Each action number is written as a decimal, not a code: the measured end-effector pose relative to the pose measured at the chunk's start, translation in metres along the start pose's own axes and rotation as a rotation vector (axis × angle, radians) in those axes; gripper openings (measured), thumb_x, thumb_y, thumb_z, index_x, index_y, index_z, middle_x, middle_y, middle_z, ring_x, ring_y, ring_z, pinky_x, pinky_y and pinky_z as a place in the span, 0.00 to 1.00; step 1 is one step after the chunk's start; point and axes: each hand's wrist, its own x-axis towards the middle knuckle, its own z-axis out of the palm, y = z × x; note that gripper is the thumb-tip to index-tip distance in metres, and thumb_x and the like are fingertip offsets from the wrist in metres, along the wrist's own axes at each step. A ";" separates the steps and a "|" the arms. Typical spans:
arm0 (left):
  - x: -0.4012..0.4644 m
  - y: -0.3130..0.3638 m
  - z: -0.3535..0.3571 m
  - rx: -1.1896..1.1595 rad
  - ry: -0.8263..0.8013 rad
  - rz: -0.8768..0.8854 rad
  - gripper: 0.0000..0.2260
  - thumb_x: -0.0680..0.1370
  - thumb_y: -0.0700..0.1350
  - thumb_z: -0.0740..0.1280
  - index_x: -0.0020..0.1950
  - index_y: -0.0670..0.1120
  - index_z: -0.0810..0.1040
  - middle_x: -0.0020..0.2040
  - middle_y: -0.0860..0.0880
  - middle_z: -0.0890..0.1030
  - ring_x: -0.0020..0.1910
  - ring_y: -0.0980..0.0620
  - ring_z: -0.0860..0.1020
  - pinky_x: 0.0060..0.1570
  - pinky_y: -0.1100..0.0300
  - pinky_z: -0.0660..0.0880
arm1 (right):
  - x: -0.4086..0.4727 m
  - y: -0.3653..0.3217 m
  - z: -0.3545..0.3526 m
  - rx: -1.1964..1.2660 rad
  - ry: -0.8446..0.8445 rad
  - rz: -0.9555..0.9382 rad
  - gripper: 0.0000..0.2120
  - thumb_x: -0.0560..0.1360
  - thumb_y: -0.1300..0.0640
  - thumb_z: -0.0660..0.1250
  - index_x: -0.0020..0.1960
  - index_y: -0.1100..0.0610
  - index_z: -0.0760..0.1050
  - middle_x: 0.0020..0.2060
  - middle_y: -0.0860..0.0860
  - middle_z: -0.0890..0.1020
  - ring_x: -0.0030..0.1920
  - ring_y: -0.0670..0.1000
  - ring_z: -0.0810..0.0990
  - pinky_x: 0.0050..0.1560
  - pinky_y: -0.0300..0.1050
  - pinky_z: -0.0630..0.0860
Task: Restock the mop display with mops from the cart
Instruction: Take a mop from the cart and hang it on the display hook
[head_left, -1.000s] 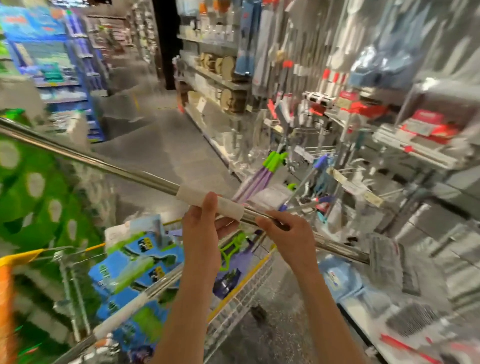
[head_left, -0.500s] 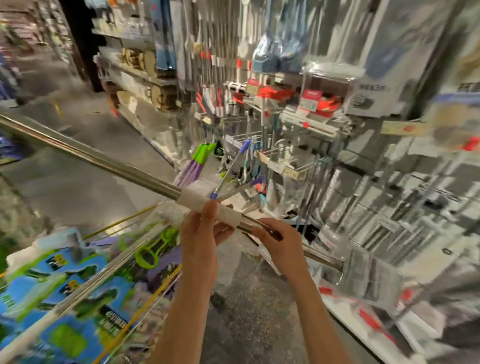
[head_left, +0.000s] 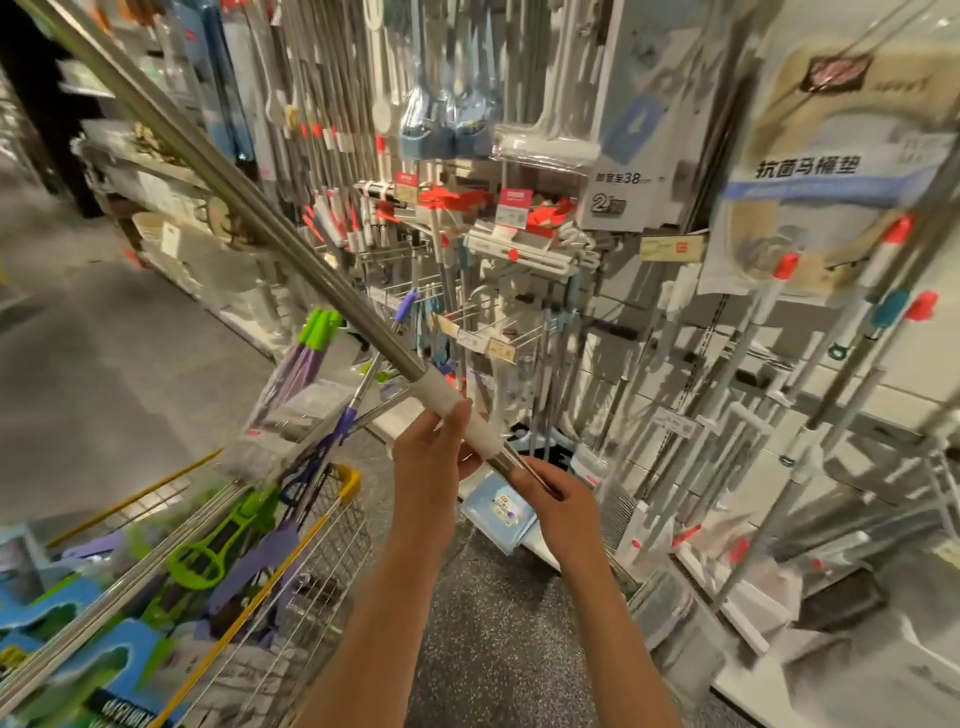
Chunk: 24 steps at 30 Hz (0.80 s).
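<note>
Both hands hold a long steel mop pole (head_left: 291, 249) that slants up to the left across the aisle. The left hand (head_left: 431, 457) curls round its white sleeve; the right hand (head_left: 558, 501) grips the pole just below. The wire cart (head_left: 311, 551) at lower left holds more mops with green and purple parts. Ahead, the mop display (head_left: 467, 249) is crowded with hanging poles, hooks and price tags.

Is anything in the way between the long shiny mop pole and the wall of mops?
Yes, partly. Both hands, left hand and right hand, grip the mop pole. The mop display ahead is crowded with hanging handles, and the cart stands lower left, beside the path.
</note>
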 end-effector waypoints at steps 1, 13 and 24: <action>0.006 -0.003 0.006 0.014 -0.028 -0.001 0.05 0.78 0.52 0.71 0.45 0.55 0.86 0.46 0.48 0.87 0.47 0.47 0.86 0.44 0.58 0.81 | 0.003 0.000 -0.003 0.011 0.034 0.019 0.18 0.71 0.39 0.71 0.58 0.46 0.84 0.51 0.45 0.86 0.52 0.42 0.82 0.52 0.42 0.73; 0.127 -0.042 0.059 0.054 -0.324 -0.053 0.08 0.76 0.48 0.71 0.39 0.46 0.80 0.39 0.42 0.79 0.40 0.46 0.79 0.46 0.46 0.79 | 0.078 0.008 -0.016 -0.178 0.309 0.006 0.09 0.79 0.54 0.69 0.58 0.51 0.84 0.43 0.44 0.85 0.40 0.36 0.80 0.40 0.28 0.71; 0.228 -0.057 0.083 0.086 -0.638 -0.048 0.12 0.76 0.49 0.71 0.41 0.41 0.79 0.38 0.40 0.78 0.39 0.46 0.75 0.45 0.47 0.74 | 0.162 0.002 0.007 -0.164 0.486 0.006 0.12 0.78 0.61 0.69 0.60 0.51 0.83 0.48 0.39 0.85 0.48 0.34 0.82 0.47 0.26 0.74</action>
